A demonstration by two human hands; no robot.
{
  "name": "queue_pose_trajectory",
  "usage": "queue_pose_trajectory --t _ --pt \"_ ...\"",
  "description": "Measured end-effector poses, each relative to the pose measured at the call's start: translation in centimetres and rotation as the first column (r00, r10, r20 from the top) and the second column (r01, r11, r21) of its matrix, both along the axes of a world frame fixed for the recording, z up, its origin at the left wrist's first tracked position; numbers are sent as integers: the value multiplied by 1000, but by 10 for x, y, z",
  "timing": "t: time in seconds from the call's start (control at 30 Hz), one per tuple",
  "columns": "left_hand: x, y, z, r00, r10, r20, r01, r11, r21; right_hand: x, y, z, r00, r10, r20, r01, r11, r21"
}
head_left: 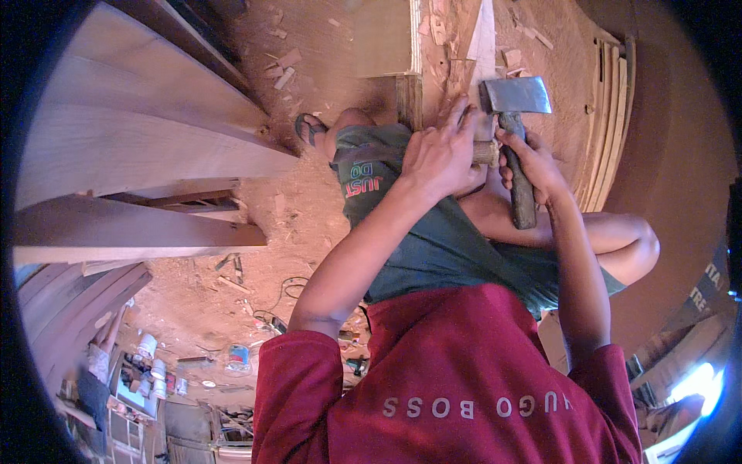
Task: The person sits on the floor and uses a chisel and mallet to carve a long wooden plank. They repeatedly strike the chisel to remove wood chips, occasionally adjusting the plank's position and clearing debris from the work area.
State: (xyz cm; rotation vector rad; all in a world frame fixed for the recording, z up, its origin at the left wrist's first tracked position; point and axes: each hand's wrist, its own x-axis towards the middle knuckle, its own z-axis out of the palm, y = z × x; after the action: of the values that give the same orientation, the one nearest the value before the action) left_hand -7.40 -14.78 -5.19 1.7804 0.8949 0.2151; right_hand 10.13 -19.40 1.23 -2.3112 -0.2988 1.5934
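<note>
My right hand is wrapped round the dark wooden handle of a hatchet. Its broad metal head is up, above my fist, and the handle's end hangs down over my bent leg. My left hand lies across the near end of a long piece of wood, its fingers stretched forward close to the hatchet head. A short round wooden end pokes out beside that palm, between the two hands; the rest of it is hidden under the hand.
Large planks lean in from the left. Long wooden strips lie by the wall on the right. Wood chips litter the ground. White tubs, a blue-labelled container and a cable lie at the lower left, near another person's arm.
</note>
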Motion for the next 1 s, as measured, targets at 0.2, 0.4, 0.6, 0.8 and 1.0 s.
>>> queue_pose_trajectory --t 0.2,0.4,0.6,0.8,1.0 --pt "-8 -19 29 996 -36 -81 37 999 15 6 -10 -5 996 -3 -90 12 995 101" --pt "-36 -43 50 954 55 -294 -55 998 8 19 -26 -10 959 -107 -262 145 981 131" --pt "-59 -57 60 913 401 -71 -400 916 35 25 -33 -16 909 -140 -392 234 951 202" --pt "-34 1 94 642 663 384 -699 713 -62 24 -28 -18 920 -129 -370 239 933 268" --pt "35 94 76 358 571 739 -646 723 -246 33 -22 2 954 -86 -288 169 947 275"
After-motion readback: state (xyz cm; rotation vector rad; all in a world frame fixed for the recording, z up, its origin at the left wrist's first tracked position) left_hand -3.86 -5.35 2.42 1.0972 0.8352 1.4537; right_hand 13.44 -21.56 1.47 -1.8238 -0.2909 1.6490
